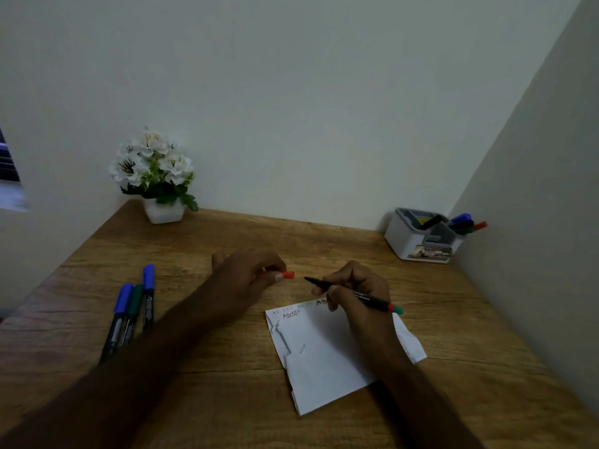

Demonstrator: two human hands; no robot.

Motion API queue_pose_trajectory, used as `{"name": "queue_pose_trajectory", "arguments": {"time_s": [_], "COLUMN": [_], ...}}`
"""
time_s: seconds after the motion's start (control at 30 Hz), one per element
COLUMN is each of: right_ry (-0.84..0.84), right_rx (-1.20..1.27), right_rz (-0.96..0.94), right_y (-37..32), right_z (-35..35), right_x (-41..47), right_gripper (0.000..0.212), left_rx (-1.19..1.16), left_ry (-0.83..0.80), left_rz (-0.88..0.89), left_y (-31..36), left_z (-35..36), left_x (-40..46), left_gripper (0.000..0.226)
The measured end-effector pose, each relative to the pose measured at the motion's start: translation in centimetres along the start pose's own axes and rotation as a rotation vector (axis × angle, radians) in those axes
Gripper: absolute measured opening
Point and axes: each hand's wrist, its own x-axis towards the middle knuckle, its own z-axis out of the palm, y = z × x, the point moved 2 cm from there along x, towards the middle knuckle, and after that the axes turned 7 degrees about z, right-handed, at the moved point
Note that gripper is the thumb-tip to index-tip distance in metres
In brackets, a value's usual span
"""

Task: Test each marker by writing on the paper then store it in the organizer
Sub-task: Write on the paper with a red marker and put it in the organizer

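My right hand (353,296) grips an uncapped black-bodied marker (366,298) with a red and green end, its tip pointing left above the top edge of the paper. My left hand (246,277) pinches the red cap (287,275) a short gap away from the marker's tip. The white creased paper (327,361) lies on the desk under my right wrist, with red and dark lettering along its top edge. A white and grey organizer (421,241) stands at the far right against the wall, with blue, green and red markers (466,223) sticking out of it.
Three capped markers (133,312), two blue and one green, lie side by side on the wooden desk (201,241) at the left, partly under my left forearm. A white pot of white flowers (155,176) stands at the back left. Walls close the desk at the back and right.
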Motion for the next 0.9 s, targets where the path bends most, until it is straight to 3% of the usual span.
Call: {"name": "queue_pose_trajectory", "arguments": {"time_s": [0.23, 0.4, 0.53, 0.9], "right_ry": [-0.004, -0.025, -0.135, -0.208], "right_rx": [0.07, 0.053, 0.127, 0.171], "right_rz": [-0.01, -0.019, 0.02, 0.046], "right_y": [0.4, 0.8, 0.9, 0.7], "right_z": [-0.2, 0.1, 0.2, -0.1], "right_x": [0.1, 0.2, 0.2, 0.3], "right_gripper": [0.012, 0.007, 0.011, 0.018], "left_rx": [-0.182, -0.216, -0.342, -0.575], "left_ry": [-0.028, -0.032, -0.077, -0.057], "left_rz": [0.069, 0.147, 0.227, 0.172], "left_y": [0.3, 1.1, 2.3, 2.7], "left_z": [0.4, 0.4, 0.3, 0.5], "left_x": [-0.2, -0.3, -0.2, -0.5], "left_gripper": [0.031, 0.026, 0.016, 0.019]}}
